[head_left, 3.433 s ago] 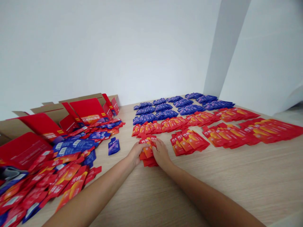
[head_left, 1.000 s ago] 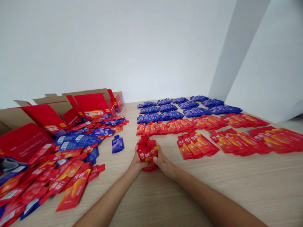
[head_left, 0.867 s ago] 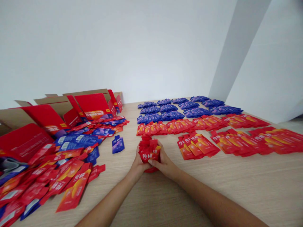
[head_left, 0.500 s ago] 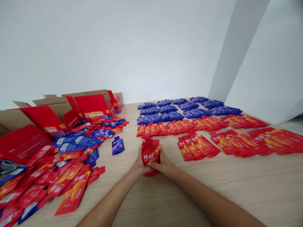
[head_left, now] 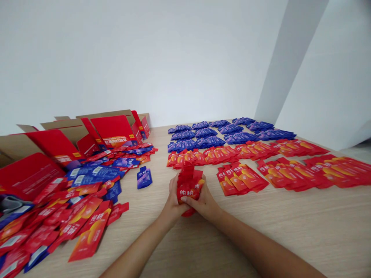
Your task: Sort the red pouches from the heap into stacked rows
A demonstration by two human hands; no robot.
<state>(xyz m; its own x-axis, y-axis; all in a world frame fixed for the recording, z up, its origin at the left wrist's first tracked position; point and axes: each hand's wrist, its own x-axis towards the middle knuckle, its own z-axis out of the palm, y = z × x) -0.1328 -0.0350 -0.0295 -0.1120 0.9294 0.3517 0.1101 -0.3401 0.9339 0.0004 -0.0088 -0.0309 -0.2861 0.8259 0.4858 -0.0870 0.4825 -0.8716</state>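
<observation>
Both hands grip a small stack of red pouches (head_left: 188,181) with white lettering, held upright just over the table. My left hand (head_left: 173,199) is closed around the stack's left side. On the right side, my right hand (head_left: 205,200) is closed too, its thumb lying across the front pouch. The hands hide the lower parts of the pouches. To the right lies a fanned group of red pouches (head_left: 242,178). Left of my hands a single blue pouch (head_left: 144,178) lies flat on its own.
A loose heap of red and blue pouches (head_left: 84,216) covers the table's left side. Behind it stand open red cardboard boxes (head_left: 114,129). Rows of fanned blue pouches (head_left: 205,133) lie at the back, with red pouches (head_left: 292,173) in rows before them on the wooden table (head_left: 284,220).
My hands have shifted slightly to the right with the red pouches. The pouches in them now sit spread a little wider at the top. Nothing else has visibly moved.
</observation>
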